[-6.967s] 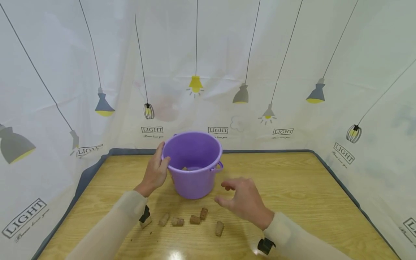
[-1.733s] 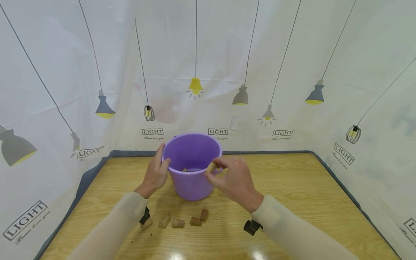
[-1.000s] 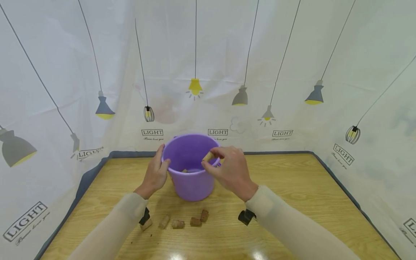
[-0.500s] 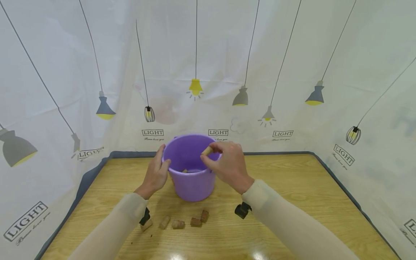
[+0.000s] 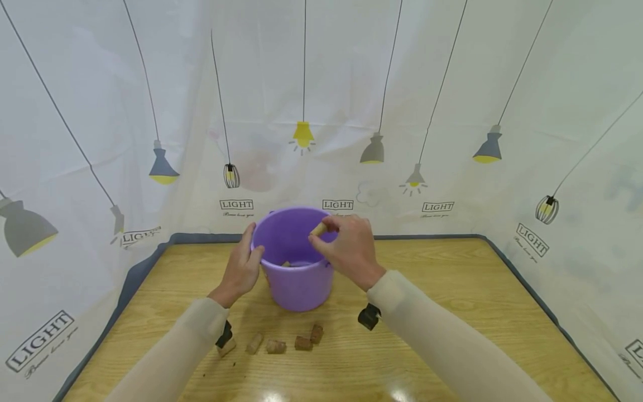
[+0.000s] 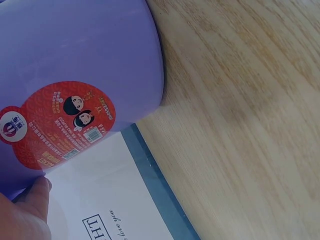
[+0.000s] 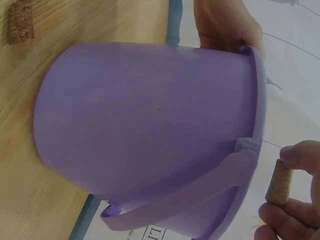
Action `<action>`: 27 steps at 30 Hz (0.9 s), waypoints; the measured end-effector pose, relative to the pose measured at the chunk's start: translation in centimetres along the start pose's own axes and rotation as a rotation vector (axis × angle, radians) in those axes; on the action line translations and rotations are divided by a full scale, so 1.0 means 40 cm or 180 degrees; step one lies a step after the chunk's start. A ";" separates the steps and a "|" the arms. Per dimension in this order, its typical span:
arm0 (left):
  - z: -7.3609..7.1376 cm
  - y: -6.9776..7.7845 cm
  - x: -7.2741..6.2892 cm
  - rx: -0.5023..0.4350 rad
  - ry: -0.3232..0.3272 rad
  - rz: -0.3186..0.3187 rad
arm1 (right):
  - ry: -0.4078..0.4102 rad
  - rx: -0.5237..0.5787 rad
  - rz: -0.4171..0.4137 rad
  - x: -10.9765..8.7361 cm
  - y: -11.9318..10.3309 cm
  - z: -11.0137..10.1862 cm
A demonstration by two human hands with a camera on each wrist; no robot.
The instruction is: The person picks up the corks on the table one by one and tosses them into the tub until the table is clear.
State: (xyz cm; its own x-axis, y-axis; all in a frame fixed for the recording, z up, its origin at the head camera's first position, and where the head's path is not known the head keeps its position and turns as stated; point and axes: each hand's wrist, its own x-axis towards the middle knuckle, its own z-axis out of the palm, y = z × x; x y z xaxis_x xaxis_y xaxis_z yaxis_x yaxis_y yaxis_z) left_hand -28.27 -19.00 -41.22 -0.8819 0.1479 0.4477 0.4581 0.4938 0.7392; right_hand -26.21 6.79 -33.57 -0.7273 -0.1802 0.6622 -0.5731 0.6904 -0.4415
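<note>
A purple bucket point(image 5: 298, 287) stands upright on the wooden table, its handle point(image 7: 185, 192) hanging down on the right side. My left hand point(image 5: 239, 271) grips the bucket's left rim, thumb over the near edge. Between thumb and fingers my right hand point(image 5: 351, 248) pinches a cork point(image 7: 280, 182), over the right part of the bucket's mouth. At the bottom of the bucket part of another cork point(image 5: 286, 264) shows. The left wrist view has a red round sticker point(image 6: 67, 122) on the bucket's outer wall.
Several corks lie in a loose row in front of the bucket, among them a pale cork point(image 5: 254, 343) and a darker cork point(image 5: 303, 343). Small dark crumbs lie near them. A white printed curtain point(image 5: 321, 178) surrounds the wooden table point(image 5: 442, 312).
Since the earliest frame, my right hand has picked up the rightmost cork from the table and raised it over the bucket's rim. It has lately edged left and up. My left hand stays put.
</note>
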 end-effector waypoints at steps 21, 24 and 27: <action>0.003 -0.002 0.002 0.0022 0.0030 -0.0012 | -0.0256 -0.0307 0.0141 0.002 0.012 0.049; 0.001 0.000 0.001 0.0018 0.0018 -0.0019 | -0.0293 -0.0325 0.0158 0.004 0.011 0.052; 0.001 0.002 -0.001 0.0020 0.0009 -0.0021 | -0.0354 -0.0361 0.0187 0.005 0.010 0.054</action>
State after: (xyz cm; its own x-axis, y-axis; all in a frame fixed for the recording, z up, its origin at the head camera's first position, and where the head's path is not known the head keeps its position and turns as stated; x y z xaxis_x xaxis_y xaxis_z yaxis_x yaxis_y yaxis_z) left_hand -28.23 -18.93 -41.20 -0.8845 0.1422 0.4444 0.4516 0.5002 0.7388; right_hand -27.38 5.50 -34.93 -0.7992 -0.2094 0.5634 -0.4866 0.7756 -0.4021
